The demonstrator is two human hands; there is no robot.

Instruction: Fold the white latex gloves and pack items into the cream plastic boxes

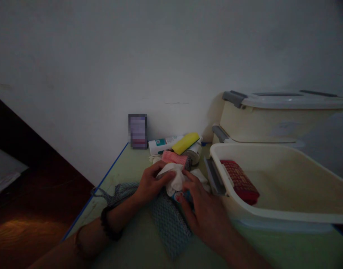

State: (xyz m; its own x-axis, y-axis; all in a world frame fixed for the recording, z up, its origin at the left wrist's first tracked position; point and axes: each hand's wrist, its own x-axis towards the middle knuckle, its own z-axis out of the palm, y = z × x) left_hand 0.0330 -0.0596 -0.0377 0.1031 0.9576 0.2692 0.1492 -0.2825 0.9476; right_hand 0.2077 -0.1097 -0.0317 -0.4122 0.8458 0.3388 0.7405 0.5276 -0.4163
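In the middle of the table, both hands hold a white, crumpled, thin, soft thing (pixel 175 177) with a blue and red printed patch low on it. Whether it is tissue or plastic, I cannot tell. My left hand (pixel 151 185) pinches its left side between thumb and fingers. My right hand (pixel 206 209) is closed on its right side, thumb by the printed patch and fingers on the white part. Under and beside the hands lies a grey-green knitted cloth (pixel 171 224) with a loop at its left end. Just behind is a folded pink cloth (pixel 174 157).
A yellow sponge (pixel 186 143) rests on a white bottle (pixel 157 146) and a roll-like item (pixel 195 154). A phone-like screen (pixel 138 131) leans against the wall. At right stands a cream bin (pixel 272 213) holding a red patterned bundle (pixel 240 181); lidded bins (pixel 272 123) are behind.
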